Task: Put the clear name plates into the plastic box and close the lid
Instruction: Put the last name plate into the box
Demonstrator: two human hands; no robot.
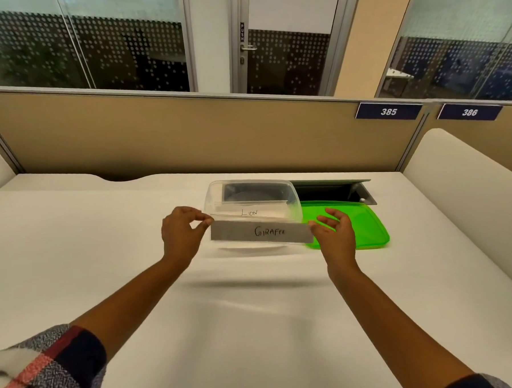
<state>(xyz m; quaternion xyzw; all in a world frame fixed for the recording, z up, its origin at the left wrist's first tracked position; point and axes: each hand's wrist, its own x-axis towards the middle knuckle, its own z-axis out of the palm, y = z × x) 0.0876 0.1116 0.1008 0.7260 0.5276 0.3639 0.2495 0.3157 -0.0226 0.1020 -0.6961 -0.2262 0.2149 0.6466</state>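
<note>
Clear plastic box point(293, 196) sits open on white desk point(256, 327), toward its far edge.

"GIRAFEE" name plate point(261, 232) held level over box's near rim. Left hand point(182, 231) pinches its left end, thumb and forefinger. Right hand point(335, 234) at its right end, fingers spread; actual grip cannot be told.

"LION" name plate point(251, 213) lies inside box. Green lid point(357, 227) flat on desk, touching box's right side.

Desk bare nearer than box and to its left. Beige partition point(171, 133) behind box; glass walls beyond.
</note>
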